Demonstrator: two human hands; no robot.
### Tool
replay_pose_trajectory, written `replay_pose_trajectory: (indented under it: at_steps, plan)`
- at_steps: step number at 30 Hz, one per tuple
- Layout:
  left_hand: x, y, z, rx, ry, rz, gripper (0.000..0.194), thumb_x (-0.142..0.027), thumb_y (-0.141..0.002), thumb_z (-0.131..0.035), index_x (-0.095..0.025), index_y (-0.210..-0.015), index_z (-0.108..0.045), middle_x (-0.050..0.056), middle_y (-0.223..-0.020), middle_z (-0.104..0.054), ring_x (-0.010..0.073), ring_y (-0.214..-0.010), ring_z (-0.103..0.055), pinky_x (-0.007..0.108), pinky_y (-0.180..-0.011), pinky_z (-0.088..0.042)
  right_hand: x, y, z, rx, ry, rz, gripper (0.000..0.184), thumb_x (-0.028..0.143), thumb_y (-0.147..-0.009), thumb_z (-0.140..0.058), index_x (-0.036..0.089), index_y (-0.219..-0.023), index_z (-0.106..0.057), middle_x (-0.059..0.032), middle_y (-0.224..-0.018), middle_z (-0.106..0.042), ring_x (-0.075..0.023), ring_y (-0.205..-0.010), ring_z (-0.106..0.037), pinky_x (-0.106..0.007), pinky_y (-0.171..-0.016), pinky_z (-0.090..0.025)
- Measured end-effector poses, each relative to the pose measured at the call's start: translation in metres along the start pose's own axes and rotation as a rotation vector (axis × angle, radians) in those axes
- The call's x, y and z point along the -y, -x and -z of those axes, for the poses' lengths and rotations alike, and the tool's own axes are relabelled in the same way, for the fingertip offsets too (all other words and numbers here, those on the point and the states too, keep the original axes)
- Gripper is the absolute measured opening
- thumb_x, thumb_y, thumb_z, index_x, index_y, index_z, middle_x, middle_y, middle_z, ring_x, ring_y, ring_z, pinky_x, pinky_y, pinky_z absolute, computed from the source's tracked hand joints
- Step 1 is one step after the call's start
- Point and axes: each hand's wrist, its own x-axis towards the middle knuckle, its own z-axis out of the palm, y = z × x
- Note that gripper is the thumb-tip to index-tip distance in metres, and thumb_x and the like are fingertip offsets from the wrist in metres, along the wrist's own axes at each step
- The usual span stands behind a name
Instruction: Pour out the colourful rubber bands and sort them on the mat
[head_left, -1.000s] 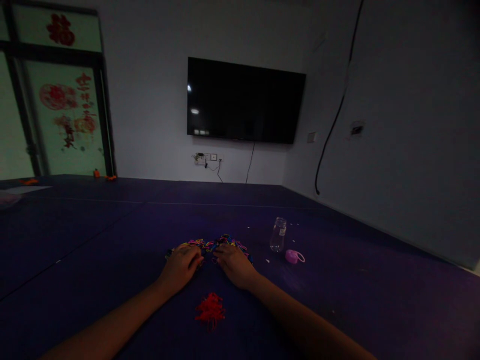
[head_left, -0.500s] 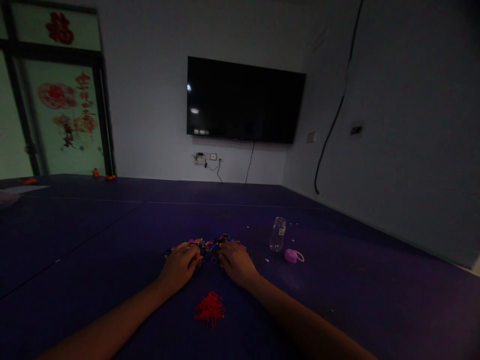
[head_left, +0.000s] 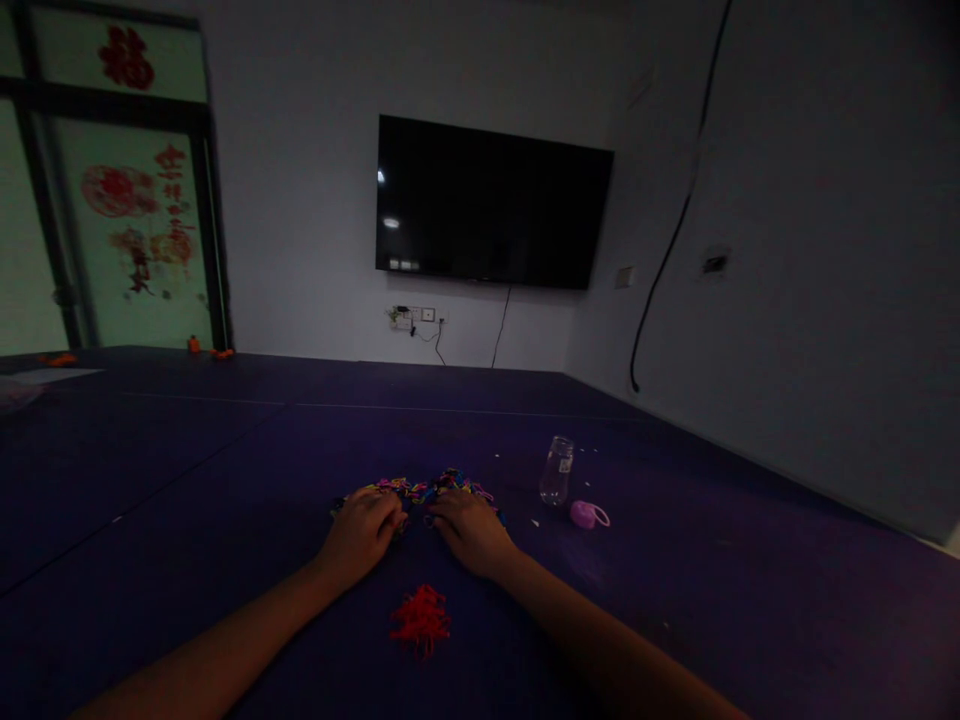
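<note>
Left hand, right hand | grips unclear | at coloured bands | red pile, bottle near

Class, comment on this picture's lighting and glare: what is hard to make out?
Head view: dim overall; head view: bright glare spots on the TV, left side; head view: pieces in the colourful pile by the left hand and right hand are hard to tell apart.

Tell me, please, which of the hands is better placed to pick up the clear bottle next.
Likely the right hand: it rests nearer the clear bottle, while the left hand lies farther off.
</note>
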Motion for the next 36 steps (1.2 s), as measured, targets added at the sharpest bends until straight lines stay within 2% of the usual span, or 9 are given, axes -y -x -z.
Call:
replay_pose_trajectory:
  at_steps: [8,16,20,26,33,36]
  plan:
    - [-0.001,0.0,-0.001,0.033,0.004,0.0,0.021,-0.016,-0.085,-0.044,-0.021,-0.065,-0.046,0.0,-0.062,-0.058,0.0173,-0.063,-0.056,0.031,-0.067,-0.044,0.0,-0.001,-0.001,0.008,0.014,0.083,0.028,0.017,-0.089,-0.043,0.018,-0.107,-0.065,-0.0091,-0.113,-0.064,-0.0205,-0.111,-0.054,-0.034,-0.096,-0.04]
    - [0.001,0.0,-0.001,0.08,0.046,0.048,0.012,-0.017,-0.084,-0.05,-0.02,-0.073,-0.052,0.001,-0.07,-0.062,0.0182,-0.069,-0.059,0.032,-0.068,-0.045,0.003,-0.002,0.003,0.026,0.029,0.065,0.026,0.015,-0.089,-0.043,0.016,-0.102,-0.065,-0.0094,-0.106,-0.065,-0.0197,-0.101,-0.058,-0.031,-0.089,-0.044]
    - [0.001,0.001,-0.001,0.059,0.059,0.047,0.008,-0.02,-0.085,-0.051,-0.021,-0.084,-0.059,0.003,-0.082,-0.067,0.0198,-0.079,-0.062,0.036,-0.076,-0.047,0.004,-0.001,0.003,-0.001,0.025,0.069,0.028,0.015,-0.089,-0.042,0.016,-0.109,-0.062,-0.01,-0.116,-0.061,-0.0197,-0.109,-0.055,-0.031,-0.094,-0.042]
    - [0.005,0.003,-0.005,0.047,0.035,0.087,0.022,-0.025,-0.084,-0.054,-0.022,-0.105,-0.061,0.006,-0.098,-0.069,0.023,-0.091,-0.063,0.04,-0.082,-0.049,0.006,0.003,0.001,-0.07,0.015,0.149,0.035,0.02,-0.092,-0.04,0.018,-0.124,-0.054,-0.0097,-0.128,-0.055,-0.0195,-0.115,-0.052,-0.034,-0.098,-0.039]
    - [0.007,0.004,-0.005,0.059,0.062,0.033,0.026,-0.019,-0.084,-0.05,-0.022,-0.107,-0.06,0.005,-0.101,-0.068,0.0211,-0.094,-0.061,0.039,-0.085,-0.048,0.015,0.004,0.008,-0.01,0.042,0.268,0.036,0.021,-0.092,-0.039,0.016,-0.124,-0.053,-0.0092,-0.126,-0.057,-0.0199,-0.114,-0.051,-0.035,-0.097,-0.04]
    - [0.004,0.003,-0.003,0.066,0.086,0.001,0.026,-0.012,-0.081,-0.049,-0.022,-0.102,-0.061,0.005,-0.098,-0.068,0.021,-0.092,-0.062,0.039,-0.084,-0.047,0.017,0.005,0.01,0.01,0.053,0.301,0.036,0.021,-0.092,-0.038,0.016,-0.126,-0.052,-0.0097,-0.127,-0.056,-0.0197,-0.113,-0.052,-0.034,-0.096,-0.04]
